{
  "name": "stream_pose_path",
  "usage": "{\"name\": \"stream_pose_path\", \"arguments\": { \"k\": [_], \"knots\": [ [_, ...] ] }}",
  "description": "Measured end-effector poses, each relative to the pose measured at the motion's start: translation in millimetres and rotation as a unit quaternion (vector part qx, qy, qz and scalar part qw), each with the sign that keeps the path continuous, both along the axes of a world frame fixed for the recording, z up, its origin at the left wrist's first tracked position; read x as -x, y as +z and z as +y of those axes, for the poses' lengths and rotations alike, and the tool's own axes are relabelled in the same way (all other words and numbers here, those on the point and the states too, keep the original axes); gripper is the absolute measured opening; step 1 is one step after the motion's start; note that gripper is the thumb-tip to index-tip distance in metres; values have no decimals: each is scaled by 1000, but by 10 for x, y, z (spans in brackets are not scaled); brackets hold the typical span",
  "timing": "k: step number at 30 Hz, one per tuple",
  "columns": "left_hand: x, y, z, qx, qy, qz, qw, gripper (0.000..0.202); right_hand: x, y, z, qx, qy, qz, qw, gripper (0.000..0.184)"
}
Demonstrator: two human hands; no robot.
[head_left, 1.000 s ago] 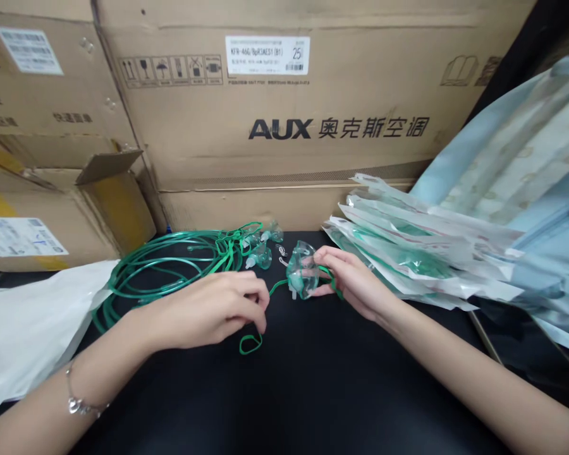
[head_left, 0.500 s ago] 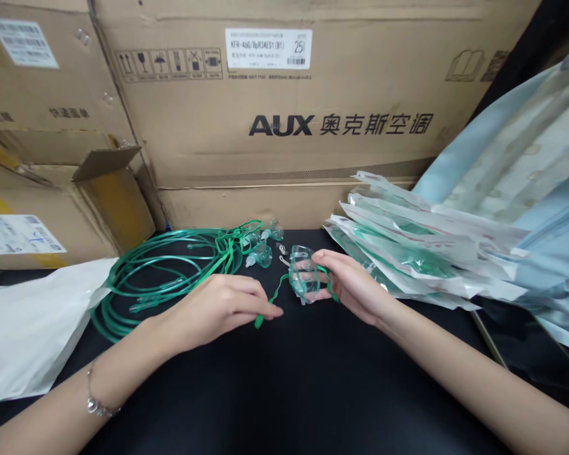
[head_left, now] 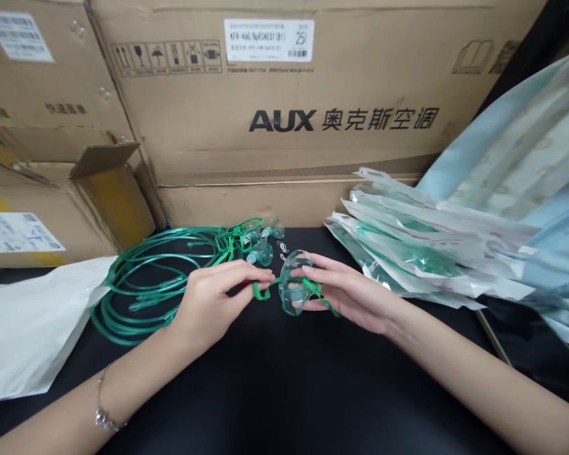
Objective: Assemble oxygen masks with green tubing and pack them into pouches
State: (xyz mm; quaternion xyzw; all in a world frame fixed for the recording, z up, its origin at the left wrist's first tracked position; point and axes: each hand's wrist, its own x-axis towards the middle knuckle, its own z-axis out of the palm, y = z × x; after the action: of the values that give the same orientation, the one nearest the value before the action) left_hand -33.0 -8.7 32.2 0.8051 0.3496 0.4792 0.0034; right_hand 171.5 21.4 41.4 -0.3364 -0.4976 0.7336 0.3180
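Note:
A clear oxygen mask (head_left: 293, 289) with a green elastic strap (head_left: 264, 288) is held just above the black table (head_left: 284, 392). My right hand (head_left: 348, 292) cups the mask from the right, fingers curled around it. Pinching the strap between thumb and fingers, my left hand (head_left: 215, 297) sits close to the mask's left side. A coil of green tubing (head_left: 156, 278) lies behind my left hand. More small clear mask parts (head_left: 260, 249) rest beyond the hands.
A stack of sealed plastic pouches (head_left: 417, 249) lies at the right, with pale blue wrapping (head_left: 526, 158) behind it. Large cardboard boxes (head_left: 284, 114) wall off the back. A white bag (head_left: 28, 322) lies at the left edge.
My left hand has moved right and up toward the mask, gathering the strap into a short bunch. The right hand has turned the mask and shifted slightly left.

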Motion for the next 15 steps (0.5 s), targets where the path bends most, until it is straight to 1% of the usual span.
{"name": "stream_pose_path", "arguments": {
  "k": [3, 5, 11, 13, 15],
  "knots": [
    [-10, -37, -15, -40, 31, 8, 999, 11, 9, -2, -14, -7, -23, -7, 1000, 26],
    [-12, -52, -18, -55, 34, 17, 998, 9, 12, -2, -18, -14, -25, -11, 1000, 25],
    [-12, -43, -24, -75, 7, 59, 995, 9, 20, -9, -24, -34, -9, -14, 999, 26],
    [-15, -32, -28, -69, 0, 70, 995, 10, 22, -11, -25, -37, -9, -12, 999, 26],
    [-23, -20, -28, -47, -12, 68, 997, 13, 23, -14, -21, -38, -13, -13, 999, 26]
  ]
}}
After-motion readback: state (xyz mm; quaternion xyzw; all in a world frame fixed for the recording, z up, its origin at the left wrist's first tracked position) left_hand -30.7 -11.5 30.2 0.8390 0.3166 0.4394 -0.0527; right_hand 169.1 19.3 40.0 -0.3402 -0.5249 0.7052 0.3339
